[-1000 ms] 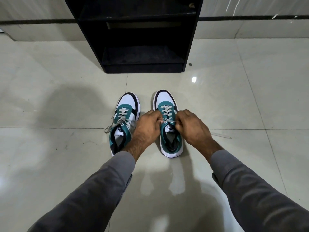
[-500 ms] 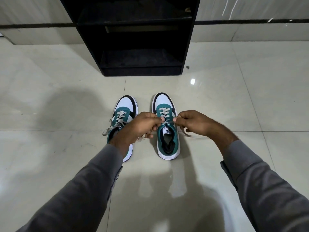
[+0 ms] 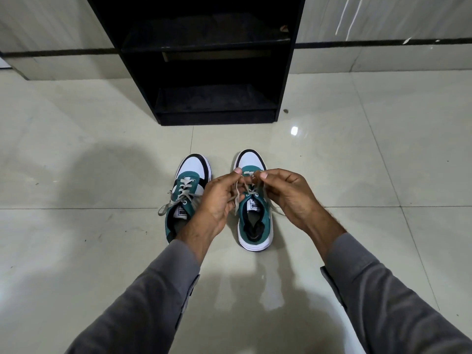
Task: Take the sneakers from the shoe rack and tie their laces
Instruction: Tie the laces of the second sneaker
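Two teal, white and black sneakers stand side by side on the floor, toes toward the rack. Above the right sneaker (image 3: 255,226), my left hand (image 3: 219,200) and my right hand (image 3: 288,192) each pinch a grey lace end (image 3: 238,194), lifted over the shoe's eyelets, fingertips nearly touching. The left sneaker (image 3: 190,180) sits partly behind my left wrist, its grey laces loose and trailing off to its left side.
A black shoe rack (image 3: 212,60) with bare shelves stands just beyond the sneakers against a tiled wall. Glossy pale floor tiles (image 3: 76,226) spread to both sides. My grey sleeves fill the lower frame.
My hands have come closer together and risen, lifting the right sneaker's lace ends up over the eyelets instead of pulling them sideways. The view tilted slightly.
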